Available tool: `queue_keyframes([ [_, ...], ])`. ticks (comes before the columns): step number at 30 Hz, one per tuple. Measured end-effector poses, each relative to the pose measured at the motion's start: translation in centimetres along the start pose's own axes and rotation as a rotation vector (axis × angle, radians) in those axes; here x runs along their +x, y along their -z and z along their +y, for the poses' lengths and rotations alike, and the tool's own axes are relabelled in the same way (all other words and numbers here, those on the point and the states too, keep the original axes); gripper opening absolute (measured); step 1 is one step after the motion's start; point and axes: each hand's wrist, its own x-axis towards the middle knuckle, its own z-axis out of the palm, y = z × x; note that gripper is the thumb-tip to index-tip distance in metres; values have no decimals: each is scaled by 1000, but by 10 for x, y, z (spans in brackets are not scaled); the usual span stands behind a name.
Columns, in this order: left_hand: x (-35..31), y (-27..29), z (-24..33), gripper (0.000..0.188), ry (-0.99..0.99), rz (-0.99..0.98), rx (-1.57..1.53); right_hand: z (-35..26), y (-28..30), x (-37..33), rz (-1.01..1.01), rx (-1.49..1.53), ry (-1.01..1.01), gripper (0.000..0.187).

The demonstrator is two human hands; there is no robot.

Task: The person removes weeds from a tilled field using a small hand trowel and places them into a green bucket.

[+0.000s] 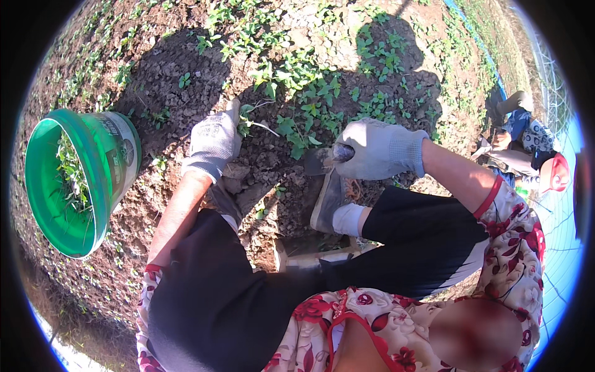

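Observation:
My left hand point(214, 141), in a pale grey work glove, is closed beside a small uprooted green plant point(246, 119). The plant's thin pale root points toward the right, and its stem seems pinched at the fingers. In a matching glove, my right hand point(375, 149) wraps around the handle of a short hand tool point(317, 162). Its dull grey blade sits low over the soil near my shoe; the exact blade shape is partly hidden. Between and beyond both hands grows a leafy patch of low green plants point(304, 118).
At the left a green bucket point(102, 167) holds pulled greenery point(73, 170). My shoe point(328, 201) and a low wooden stool point(316, 257) are close below the hands. Another person in a red cap point(555, 173) crouches at the far right, near a wire fence point(561, 93).

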Motion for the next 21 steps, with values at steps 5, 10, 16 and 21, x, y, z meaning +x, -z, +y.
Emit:
queue_keyframes([
  [5, -2, -6, 47, 73, -326, -208, 12, 31, 16, -33, 109, -101, -6, 30],
  [10, 20, -30, 89, 52, -483, -495, 175, 43, -5, -14, 296, -107, 132, 24],
  [16, 39, -52, 108, 37, -415, -562, 337, 52, -22, 14, 241, -69, 178, 19],
  [21, 33, -58, 87, 29, -407, -379, 192, 55, -23, 19, 316, -53, 263, 20],
])
